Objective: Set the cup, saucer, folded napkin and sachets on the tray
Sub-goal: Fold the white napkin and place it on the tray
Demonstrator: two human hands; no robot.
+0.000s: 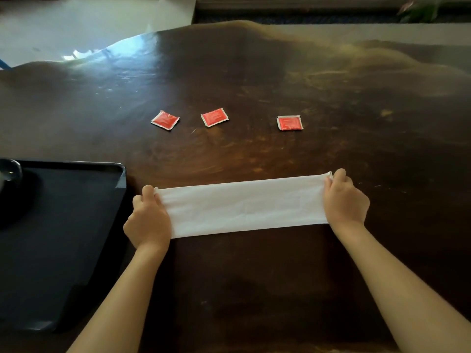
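Note:
A white napkin (244,206), folded into a long strip, is stretched flat across the dark wooden table. My left hand (147,217) grips its left end and my right hand (345,200) grips its right end. Three red sachets lie in a row farther back: the left sachet (165,120), the middle sachet (214,117), and the right sachet (290,122). The black tray (76,225) sits at the left, just beside my left hand. A dark cup (9,171) on a dark saucer (20,200) stands in the tray's far left corner, partly cut off by the frame.
The wooden table (280,72) has a wavy, irregular far edge. Light floor shows beyond it at the upper left, and a plant (420,10) at the upper right.

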